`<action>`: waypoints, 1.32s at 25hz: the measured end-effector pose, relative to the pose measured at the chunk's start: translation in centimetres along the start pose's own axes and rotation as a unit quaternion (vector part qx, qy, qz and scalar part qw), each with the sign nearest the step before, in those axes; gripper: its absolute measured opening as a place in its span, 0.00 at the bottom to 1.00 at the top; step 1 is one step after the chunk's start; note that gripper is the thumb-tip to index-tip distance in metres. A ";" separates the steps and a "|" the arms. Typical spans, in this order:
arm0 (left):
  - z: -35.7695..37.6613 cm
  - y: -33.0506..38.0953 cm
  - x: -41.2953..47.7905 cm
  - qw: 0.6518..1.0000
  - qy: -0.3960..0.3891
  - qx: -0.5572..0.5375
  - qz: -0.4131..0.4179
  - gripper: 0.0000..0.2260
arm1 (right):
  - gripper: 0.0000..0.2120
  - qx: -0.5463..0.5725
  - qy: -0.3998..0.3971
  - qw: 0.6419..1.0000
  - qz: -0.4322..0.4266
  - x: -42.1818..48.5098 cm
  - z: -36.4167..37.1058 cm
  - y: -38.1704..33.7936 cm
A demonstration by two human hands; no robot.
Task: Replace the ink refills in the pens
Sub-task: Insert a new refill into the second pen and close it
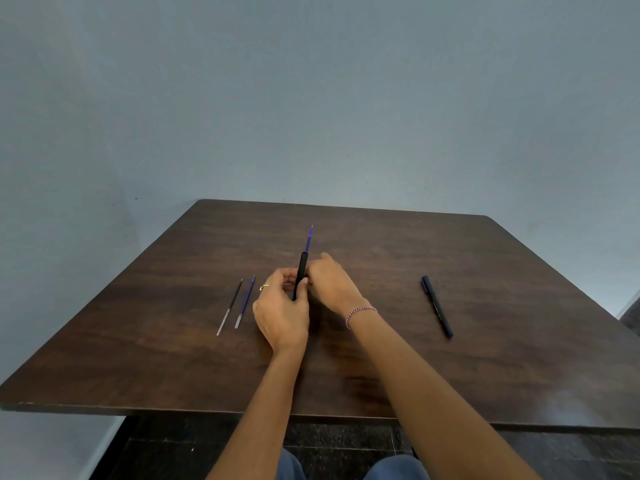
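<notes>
Gripping a slim black plastic pen barrel [302,268] by its lower half, the left hand [280,317] holds it upright, fingers and thumb curled round it. A thin blue ink refill [309,239] projects from the barrel's open top, apparently only partly seated. The right hand [332,285] lies against the barrel's right side, fingertips hidden; whether it pinches anything cannot be told. Left of the left hand, a black-inked spare refill [230,306] and a blue spare refill [245,301] lie side by side on the dark wooden table [485,358]; well right of the right hand lies a capped dark pen [437,306]. The projecting refill is judged light, thin and easily bent: pinch it close to the barrel mouth and push straight. The smooth barrel may slip.
</notes>
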State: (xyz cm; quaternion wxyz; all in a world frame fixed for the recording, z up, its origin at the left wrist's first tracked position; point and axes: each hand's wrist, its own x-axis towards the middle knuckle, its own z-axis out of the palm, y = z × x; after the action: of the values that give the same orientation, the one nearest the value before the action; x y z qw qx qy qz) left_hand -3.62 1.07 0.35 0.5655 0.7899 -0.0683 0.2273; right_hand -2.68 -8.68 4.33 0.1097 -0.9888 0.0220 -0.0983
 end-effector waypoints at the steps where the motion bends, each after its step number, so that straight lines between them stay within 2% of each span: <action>1: 0.0 0.0 0.0 1.000 0.001 -0.002 -0.001 0.08 | 0.08 -0.010 -0.002 1.000 -0.004 0.0 0.0 -0.1; 4: -0.1 0.0 0.1 1.000 0.007 -0.007 -0.002 0.07 | 0.09 -0.034 -0.001 0.999 -0.007 0.5 0.5 -0.4; 7: 0.0 0.0 0.1 1.000 0.006 -0.007 -0.010 0.07 | 0.09 -0.011 0.004 1.000 0.025 1.0 0.9 -0.3; 9: -0.1 -0.1 0.1 1.000 0.003 -0.009 -0.008 0.07 | 0.08 0.033 0.018 0.998 0.050 1.1 0.9 0.0; 11: -0.1 -0.1 0.1 1.000 0.004 -0.009 -0.003 0.07 | 0.07 0.134 0.058 0.985 0.088 0.7 0.5 0.9; 14: 0.1 -0.3 0.3 1.000 0.002 -0.016 -0.015 0.06 | 0.06 0.360 0.138 0.909 0.158 -0.9 -0.2 2.5; 17: 0.4 -0.4 0.4 0.999 -0.023 -0.029 -0.028 0.07 | 0.09 0.490 0.204 0.820 0.216 -2.8 -0.5 3.9; 20: 0.6 -0.3 0.4 0.997 -0.057 -0.048 -0.030 0.09 | 0.14 0.584 0.217 0.744 0.242 -4.5 -0.1 5.0; 22: 0.8 -0.2 0.3 0.995 -0.086 -0.044 -0.021 0.10 | 0.16 0.612 0.230 0.722 0.228 -5.6 0.2 5.7; 30: 0.9 -0.1 -0.3 0.981 -0.190 -0.023 0.043 0.09 | 0.16 0.628 0.293 0.701 0.169 -7.9 -0.1 6.5; 33: 0.8 0.0 -0.4 0.978 -0.201 -0.005 0.060 0.09 | 0.14 0.642 0.351 0.659 0.176 -8.1 -0.3 6.8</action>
State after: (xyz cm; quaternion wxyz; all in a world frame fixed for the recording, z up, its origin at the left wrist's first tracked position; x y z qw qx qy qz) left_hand -3.78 0.31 -0.04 0.5294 0.8111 -0.2289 0.0968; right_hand -10.80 -14.81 1.58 0.7166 -0.5425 0.1642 -0.4064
